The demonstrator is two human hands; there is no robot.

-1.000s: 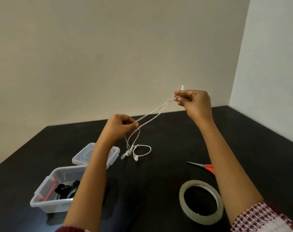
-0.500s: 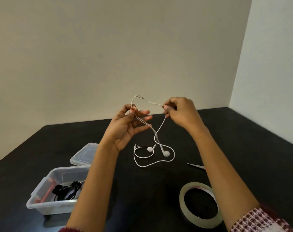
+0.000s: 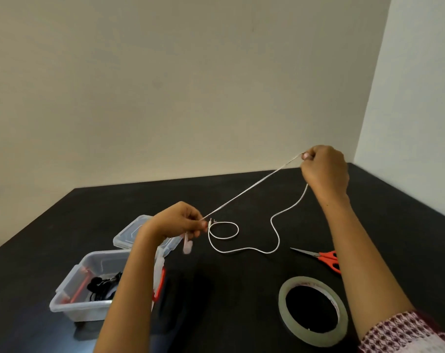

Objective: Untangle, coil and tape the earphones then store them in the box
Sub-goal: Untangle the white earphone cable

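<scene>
White earphones cord stretched taut between two hands, left hand low with curled fingers pinching it, right hand raised and also pinching it, slack looped on the black bench, near the open box

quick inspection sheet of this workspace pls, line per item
surface: black table, matte
job's things: white earphones uncoiled and untaped; clear box open at left with black earphones inside; lid lying beyond it; tape roll flat at near right; scissors beyond the roll
clutter: nothing seen
grippers: left hand and right hand each pinch the earphone cord, the right held higher
cables: one stretch taut between the hands; the rest drops from the right hand and loops on the table; a blurred earbud hangs under the left hand
surroundings: plain pale walls, corner at right
</scene>
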